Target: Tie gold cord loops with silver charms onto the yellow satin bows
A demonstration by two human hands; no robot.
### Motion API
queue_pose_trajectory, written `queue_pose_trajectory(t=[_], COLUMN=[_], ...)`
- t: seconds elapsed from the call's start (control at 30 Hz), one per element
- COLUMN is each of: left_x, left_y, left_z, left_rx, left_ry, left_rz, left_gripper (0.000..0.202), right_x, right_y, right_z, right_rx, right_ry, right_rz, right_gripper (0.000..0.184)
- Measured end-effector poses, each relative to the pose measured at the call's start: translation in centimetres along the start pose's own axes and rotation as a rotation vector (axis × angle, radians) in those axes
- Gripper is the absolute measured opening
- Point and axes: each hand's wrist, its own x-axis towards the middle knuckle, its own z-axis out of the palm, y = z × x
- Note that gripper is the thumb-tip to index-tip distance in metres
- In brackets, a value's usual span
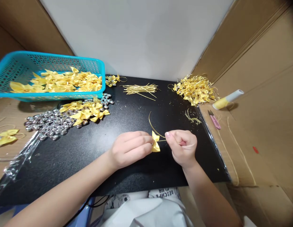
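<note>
A turquoise basket (54, 55) of yellow bows sits at the left; below it lie heaped silver beads (45, 125) with loose bows (86, 112) on top. Cut gold cords (140, 89), a tangled bow pile (196, 90), a thread spool (227, 99) and pink snips (214, 121) lie farther right

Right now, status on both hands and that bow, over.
Left hand pinching yellow bow. Right hand pinching gold cord at the bow. Silver beads and loose bows lie off to the left, apart from both hands.

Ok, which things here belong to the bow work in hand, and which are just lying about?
In hand: yellow bow, gold cord, left hand, right hand; likely supplies: cut cords, silver beads, basket.
Lying about: pink snips, thread spool, cord scraps.
</note>
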Motion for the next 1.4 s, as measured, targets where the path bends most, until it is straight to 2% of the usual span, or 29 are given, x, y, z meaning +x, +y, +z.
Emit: queue_pose_trajectory(t=[0.23, 0.43, 0.53, 0.63, 0.83, 1.13, 1.4], left_x=[0.0, -0.4, -0.4, -0.3, -0.1, 0.1, -0.1], left_y=[0.1, 1.0, 1.9, 2.5, 2.6, 2.4, 2.2], left_z=[0.1, 1.7, 2.6, 3.0, 2.4, 2.2, 2.3], left_rx=[-0.033, -0.236, -0.315, -0.367, -0.309, -0.318, -0.417], left_ry=[0.018, 0.035, 0.012, 0.026, 0.109, 0.092, 0.080], left_rz=[-0.022, -0.261, -0.303, -0.338, -0.326, -0.308, -0.579], left_gripper=[0.013, 0.018, 0.020, 0.019, 0.023, 0.025, 0.021], right_x=[0.0, 0.3, 0.5, 0.5, 0.2, 0.2, 0.2], right_y=[0.3, 0.4, 0.0, -0.2, 0.3, 0.2, 0.4], right_z=[-0.2, 0.0, 0.0, 0.0, 0.1, 0.3, 0.3], right_rx=[-0.014, 0.164, 0.218, 0.226, 0.342, 0.361, 0.365], right_ry=[0.019, -0.021, -0.086, -0.092, -0.015, -0.004, -0.005], right_rz=[-0.022, 0.071, 0.127, 0.173, 0.247, 0.245, 0.218], right_gripper=[0.054, 0.054, 0.052, 0.052, 0.051, 0.053, 0.051])
